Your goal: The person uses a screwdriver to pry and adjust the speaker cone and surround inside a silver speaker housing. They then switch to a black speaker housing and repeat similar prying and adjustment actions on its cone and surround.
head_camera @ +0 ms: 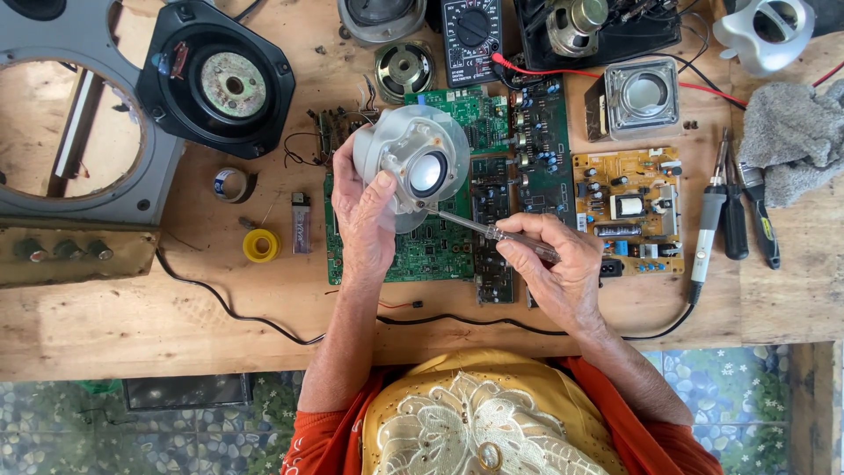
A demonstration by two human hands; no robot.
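Overhead view of a wooden workbench [105, 325]. At far left lies a grey panel [154, 189] with a round cut-out, and just right of it a black speaker frame [220, 84] with its magnet facing up. Below these sit a roll of tape [233, 185], a yellow solder spool [261, 245] and a small lighter [301, 223].

At centre, the left hand [365, 224] is curled around a pale grey speaker unit [413, 163], thumb on its front and fingers wrapped behind, holding it tilted above a green circuit board [422, 251]. The right hand [563, 273] is closed in a pinch on the handle of a screwdriver [492, 230], whose tip touches the lower rim of the speaker unit.

Behind the hands stand a small round speaker [404, 69] and a black multimeter [472, 40]. To the right lie a yellow-brown circuit board [629, 207], a square speaker housing [635, 98], a soldering iron [708, 224] beside two dark-handled tools [747, 220], and a grey cloth [796, 136].
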